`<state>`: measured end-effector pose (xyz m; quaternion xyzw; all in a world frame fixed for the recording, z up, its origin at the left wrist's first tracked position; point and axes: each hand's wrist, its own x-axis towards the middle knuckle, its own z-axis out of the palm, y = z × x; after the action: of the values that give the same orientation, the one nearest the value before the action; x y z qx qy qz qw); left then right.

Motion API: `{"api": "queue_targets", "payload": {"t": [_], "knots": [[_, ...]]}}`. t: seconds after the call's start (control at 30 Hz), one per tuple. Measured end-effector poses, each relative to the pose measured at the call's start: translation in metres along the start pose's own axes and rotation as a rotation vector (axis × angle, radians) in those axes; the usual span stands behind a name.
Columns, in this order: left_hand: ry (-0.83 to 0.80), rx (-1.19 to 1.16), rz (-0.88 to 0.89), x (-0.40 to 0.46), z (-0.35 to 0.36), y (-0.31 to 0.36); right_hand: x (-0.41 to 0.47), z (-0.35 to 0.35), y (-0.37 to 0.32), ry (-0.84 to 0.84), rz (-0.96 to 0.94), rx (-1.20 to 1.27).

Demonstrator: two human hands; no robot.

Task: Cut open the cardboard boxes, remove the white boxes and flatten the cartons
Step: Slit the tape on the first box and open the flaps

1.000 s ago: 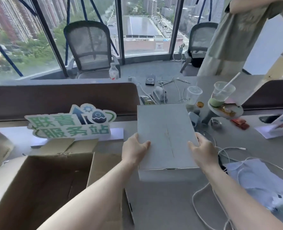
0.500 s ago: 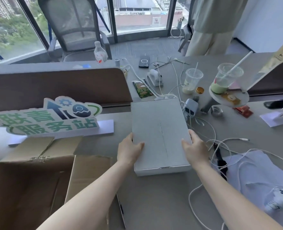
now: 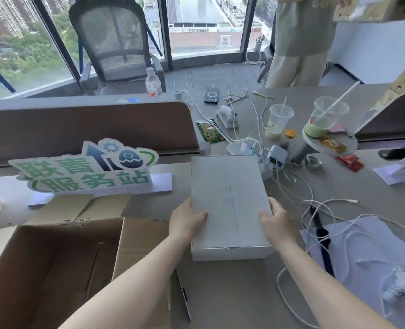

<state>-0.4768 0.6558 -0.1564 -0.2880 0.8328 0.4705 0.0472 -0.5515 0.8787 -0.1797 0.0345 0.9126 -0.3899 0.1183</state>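
Observation:
A flat white box [image 3: 230,200] lies on the grey table, long side pointing away from me. My left hand [image 3: 186,220] grips its left edge near the front, thumb on the lid. My right hand [image 3: 276,219] grips the right edge the same way. An opened brown cardboard carton [image 3: 54,269] sits at the lower left with its flaps spread and its inside bare. A dark thin tool [image 3: 183,295], perhaps a cutter, lies on the table by the carton's right flap.
A green-and-white standing sign [image 3: 87,168] is left of the box. White cables [image 3: 315,205], chargers, two plastic cups [image 3: 279,121] and a watch [image 3: 322,233] crowd the right side. A white game controller [image 3: 403,281] lies on paper. A person [image 3: 301,39] stands beyond the table.
The white box has come down from just above the table and now lies on it, both hands still on its sides. My view has tilted further down.

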Motion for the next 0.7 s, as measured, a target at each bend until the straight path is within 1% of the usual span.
{"api": "queue_targets", "payload": {"t": [0.17, 0.3, 0.47, 0.53, 0.57, 0.63, 0.67, 0.7], "knots": [[-0.114, -0.062, -0.005, 0.004, -0.002, 0.003, 0.012, -0.005, -0.005, 0.028, 0.022, -0.041], [-0.193, -0.067, 0.015, 0.02, -0.003, 0.009, 0.029, -0.008, -0.007, 0.026, 0.014, -0.054], [-0.186, -0.04, 0.037, 0.028, -0.001, 0.006, 0.036, -0.01, -0.005, -0.007, 0.002, -0.061], [-0.167, -0.025, 0.051, 0.022, -0.001, 0.006, 0.029, -0.013, -0.012, 0.017, -0.012, -0.097], [-0.153, -0.018, 0.06, 0.018, -0.003, 0.005, 0.022, -0.014, -0.018, 0.068, -0.044, -0.123], [-0.112, 0.0, 0.088, 0.005, -0.012, 0.005, 0.003, -0.01, -0.033, 0.187, -0.178, -0.12], [-0.083, 0.013, 0.114, -0.004, -0.018, 0.004, -0.007, -0.004, -0.042, 0.21, -0.259, -0.087], [-0.054, 0.02, 0.146, -0.012, -0.026, 0.002, -0.02, 0.005, -0.05, 0.195, -0.336, -0.055]]}}
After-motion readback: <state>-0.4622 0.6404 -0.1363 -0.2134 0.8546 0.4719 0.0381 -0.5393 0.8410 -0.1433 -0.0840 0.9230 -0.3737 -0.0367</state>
